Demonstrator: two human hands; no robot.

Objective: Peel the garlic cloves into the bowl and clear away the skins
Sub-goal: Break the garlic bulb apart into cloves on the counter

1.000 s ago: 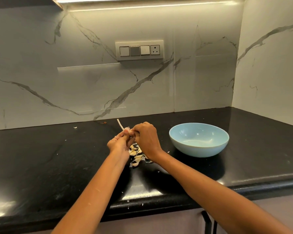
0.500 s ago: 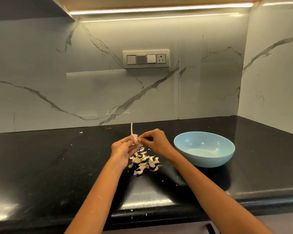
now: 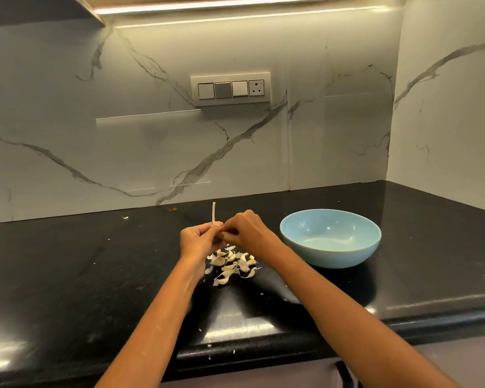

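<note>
- Pale garlic stem (image 3: 214,212) stands upright from the left hand (image 3: 198,239), whose curled fingers grip the bulb remnant; the right hand (image 3: 248,231) pinches at it from the right.
- Blue bowl (image 3: 331,238) sits to the right, nearer the right hand, apparently empty.
- Cloves and skins (image 3: 233,264) lie heaped on the black tabletop (image 3: 67,275) just beneath both hands, toward its front edge; nothing blocks the bowl.

Pale blue bowl (image 3: 331,257), black counter (image 3: 67,275), grey-veined white wall (image 3: 123,121).
</note>
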